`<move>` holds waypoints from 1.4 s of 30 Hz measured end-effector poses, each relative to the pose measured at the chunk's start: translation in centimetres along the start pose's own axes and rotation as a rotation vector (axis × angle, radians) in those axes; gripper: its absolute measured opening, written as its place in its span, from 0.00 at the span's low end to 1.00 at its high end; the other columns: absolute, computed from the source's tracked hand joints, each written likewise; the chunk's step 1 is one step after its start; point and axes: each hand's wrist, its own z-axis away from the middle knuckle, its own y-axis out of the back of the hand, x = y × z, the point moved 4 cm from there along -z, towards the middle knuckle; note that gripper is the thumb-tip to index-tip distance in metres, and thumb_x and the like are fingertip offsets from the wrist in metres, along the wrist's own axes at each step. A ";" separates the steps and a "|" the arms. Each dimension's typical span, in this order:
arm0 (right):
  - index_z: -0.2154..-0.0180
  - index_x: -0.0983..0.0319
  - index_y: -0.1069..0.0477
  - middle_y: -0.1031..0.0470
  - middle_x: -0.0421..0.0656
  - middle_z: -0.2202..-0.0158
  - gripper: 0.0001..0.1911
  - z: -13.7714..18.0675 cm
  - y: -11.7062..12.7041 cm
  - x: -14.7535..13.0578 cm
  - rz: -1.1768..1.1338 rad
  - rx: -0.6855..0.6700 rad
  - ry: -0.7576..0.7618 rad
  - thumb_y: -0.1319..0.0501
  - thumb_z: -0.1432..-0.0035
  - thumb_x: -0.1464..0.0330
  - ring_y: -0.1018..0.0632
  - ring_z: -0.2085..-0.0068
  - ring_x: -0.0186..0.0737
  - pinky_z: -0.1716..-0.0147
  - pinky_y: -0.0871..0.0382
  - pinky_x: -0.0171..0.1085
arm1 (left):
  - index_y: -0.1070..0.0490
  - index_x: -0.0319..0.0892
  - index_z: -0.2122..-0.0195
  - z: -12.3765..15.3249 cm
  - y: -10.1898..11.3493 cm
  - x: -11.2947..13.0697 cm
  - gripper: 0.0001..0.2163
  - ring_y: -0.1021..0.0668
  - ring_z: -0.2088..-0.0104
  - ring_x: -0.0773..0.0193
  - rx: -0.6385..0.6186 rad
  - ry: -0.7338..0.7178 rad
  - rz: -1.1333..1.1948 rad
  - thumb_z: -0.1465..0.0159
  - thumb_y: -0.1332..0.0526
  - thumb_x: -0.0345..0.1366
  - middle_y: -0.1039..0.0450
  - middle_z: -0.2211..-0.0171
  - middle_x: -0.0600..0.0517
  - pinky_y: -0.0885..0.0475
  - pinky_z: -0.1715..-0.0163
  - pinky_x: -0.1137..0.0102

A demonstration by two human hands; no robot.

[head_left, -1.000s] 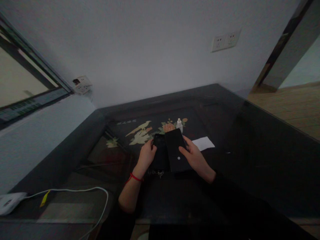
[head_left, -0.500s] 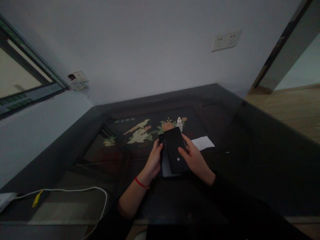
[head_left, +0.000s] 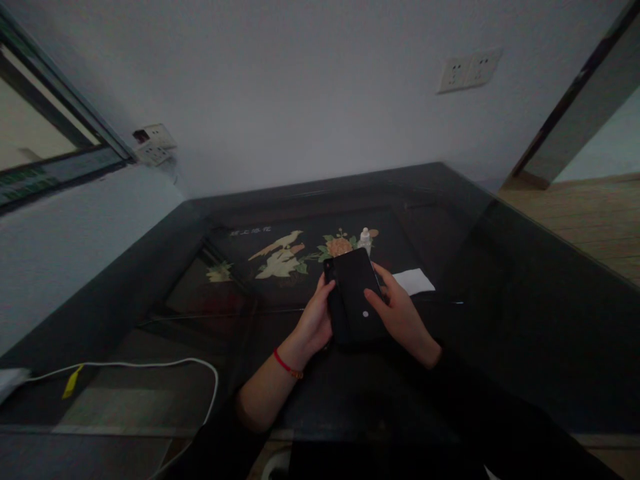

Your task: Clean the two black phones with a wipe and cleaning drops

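A black phone (head_left: 356, 287) lies face up in my right hand (head_left: 400, 312), a small round light mark glowing low on its screen. My thumb rests on the phone's right side, with the fingers curled behind that edge. My left hand (head_left: 315, 319) grips the left edge of what looks like a black phone case (head_left: 338, 310) under the phone. The case's left strip and a dark spot at its top left corner show; the phone hides the rest. A red bracelet (head_left: 287, 365) circles my left wrist.
A small white-capped bottle (head_left: 365, 241) stands just beyond the phone. White paper (head_left: 414, 281) lies to its right on the dark glossy table (head_left: 510, 327), which has an inlaid bird-and-flower picture (head_left: 280, 261). A white cable (head_left: 135, 364) runs along the front left.
The phone now lies more squarely over the case, and the grey area seen below it has turned dark. Both hands keep their grip. The view has shifted slightly.
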 end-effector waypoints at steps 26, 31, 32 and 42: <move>0.34 0.61 0.52 0.35 0.50 0.39 0.35 0.5 -0.6 -0.3 0.300 -0.076 0.190 0.45 0.40 0.66 0.29 0.42 0.51 0.43 0.35 0.52 | 0.56 0.61 0.34 0.9 -0.6 -0.6 0.43 0.24 0.52 0.59 -0.027 -0.100 -0.126 0.46 0.35 0.27 0.31 0.45 0.51 0.27 0.56 0.67; 0.34 0.63 0.52 0.30 0.53 0.43 0.35 0.4 -0.5 -0.6 0.363 -0.121 0.173 0.45 0.40 0.64 0.25 0.47 0.53 0.49 0.31 0.52 | 0.59 0.62 0.34 0.9 -0.6 -1.0 0.44 0.24 0.54 0.61 -0.063 -0.071 -0.119 0.45 0.35 0.27 0.31 0.45 0.51 0.27 0.56 0.66; 0.34 0.63 0.52 0.27 0.53 0.47 0.36 0.4 -0.4 -0.7 0.390 -0.126 0.164 0.45 0.40 0.64 0.23 0.50 0.53 0.52 0.30 0.51 | 0.59 0.62 0.34 0.9 -0.5 -1.0 0.44 0.24 0.54 0.61 -0.068 -0.065 -0.117 0.45 0.35 0.27 0.31 0.45 0.51 0.27 0.55 0.66; 0.33 0.61 0.53 0.30 0.38 0.82 0.36 0.5 0.1 -1.5 0.819 -0.079 0.091 0.45 0.39 0.59 0.25 0.75 0.45 0.72 0.34 0.39 | 0.56 0.58 0.34 0.8 -0.5 -0.6 0.45 0.25 0.50 0.59 -0.037 -0.156 -0.187 0.47 0.31 0.29 0.31 0.45 0.49 0.29 0.50 0.62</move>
